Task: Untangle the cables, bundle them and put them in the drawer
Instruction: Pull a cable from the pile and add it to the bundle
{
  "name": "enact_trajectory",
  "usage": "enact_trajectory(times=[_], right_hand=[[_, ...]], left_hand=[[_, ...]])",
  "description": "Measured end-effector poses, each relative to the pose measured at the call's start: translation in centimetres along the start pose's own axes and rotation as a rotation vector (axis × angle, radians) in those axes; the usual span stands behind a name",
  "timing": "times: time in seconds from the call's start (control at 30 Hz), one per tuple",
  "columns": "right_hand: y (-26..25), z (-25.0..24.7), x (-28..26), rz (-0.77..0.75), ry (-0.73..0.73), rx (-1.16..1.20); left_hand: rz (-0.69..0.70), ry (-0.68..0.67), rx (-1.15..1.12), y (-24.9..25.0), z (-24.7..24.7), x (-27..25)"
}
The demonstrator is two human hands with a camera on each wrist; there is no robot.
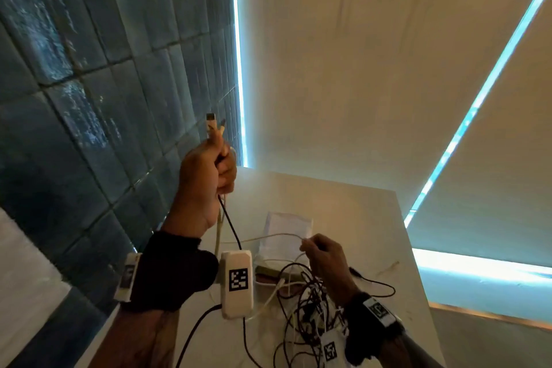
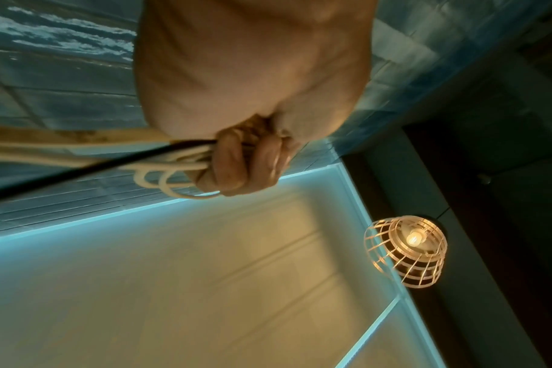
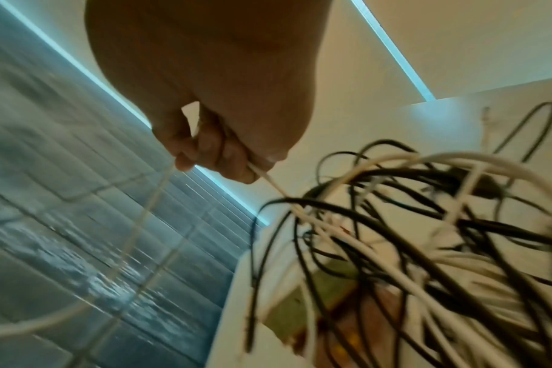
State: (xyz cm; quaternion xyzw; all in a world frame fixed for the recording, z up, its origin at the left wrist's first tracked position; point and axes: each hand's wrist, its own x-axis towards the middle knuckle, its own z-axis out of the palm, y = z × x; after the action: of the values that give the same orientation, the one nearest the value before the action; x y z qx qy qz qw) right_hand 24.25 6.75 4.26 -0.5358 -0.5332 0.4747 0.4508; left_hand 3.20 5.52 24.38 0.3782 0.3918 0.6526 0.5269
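My left hand (image 1: pixel 209 170) is raised above the white table (image 1: pixel 358 212) and grips a bunch of cables, white loops (image 2: pixel 167 179) and one black strand (image 2: pixel 79 171), with two plug ends (image 1: pixel 213 125) sticking up out of the fist. Lower and to the right, my right hand (image 1: pixel 321 251) pinches a thin white cable (image 1: pixel 268 237) that runs across to the left hand. Under the right wrist hangs a tangle of black and white cables (image 1: pixel 307 305), also seen close up as the tangle (image 3: pixel 410 224) in the right wrist view. No drawer is in view.
A white folded cloth or paper pack (image 1: pixel 288 227) lies on the table behind the tangle, and a green and brown flat object (image 3: pixel 325 293) lies beneath it. A dark blue tiled wall (image 1: pixel 89 98) stands on the left. A caged lamp (image 2: pixel 407 251) hangs overhead.
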Motion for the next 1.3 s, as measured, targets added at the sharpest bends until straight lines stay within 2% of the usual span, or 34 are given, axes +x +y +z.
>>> enact_trajectory(times=[0.2,0.33,0.43,0.53,0.63,0.7,0.8,0.93,1.03,1.17,1.3], right_hand=[[-7.0,-0.7,0.2,-0.118,-0.051,0.325],[-9.1,-0.9,-0.4,-0.221,-0.121,0.413],[-9.6,-0.9,-1.0,-0.282,-0.220,0.423],[-9.3,-0.8,-1.3,-0.291,-0.288,0.379],[-8.2,-1.0,-1.2,-0.271,-0.305,0.301],[-7.3,-1.0,-1.3,-0.262,-0.338,0.232],[-5.3,-0.5,-1.1,-0.219,-0.365,0.137],[-0.6,-0.2,-1.1,-0.135,-0.308,-0.013],[2.1,-0.1,-1.4,-0.072,-0.239,-0.067],[2.9,0.4,-1.4,-0.017,-0.217,-0.006],[5.9,0.6,-1.2,0.007,-0.171,-0.136]], left_hand=[[-0.179,0.072,0.286,-4.9,1.6,0.6],[-0.275,0.056,0.397,-6.6,2.6,0.4],[-0.320,0.018,0.376,-6.8,3.6,-0.2],[-0.337,-0.047,0.098,-6.5,4.1,-0.5],[-0.324,-0.105,-0.258,-5.6,4.0,-0.3],[-0.296,-0.181,-0.375,-4.7,4.1,0.2],[-0.214,-0.290,-0.328,-3.3,4.3,0.6],[-0.096,-0.324,-0.201,-2.0,4.5,0.0],[-0.016,-0.329,-0.196,-1.2,4.3,-0.6],[0.049,-0.315,-0.218,-0.8,3.9,-0.7],[0.073,-0.259,-0.204,-0.1,3.0,-0.1]])
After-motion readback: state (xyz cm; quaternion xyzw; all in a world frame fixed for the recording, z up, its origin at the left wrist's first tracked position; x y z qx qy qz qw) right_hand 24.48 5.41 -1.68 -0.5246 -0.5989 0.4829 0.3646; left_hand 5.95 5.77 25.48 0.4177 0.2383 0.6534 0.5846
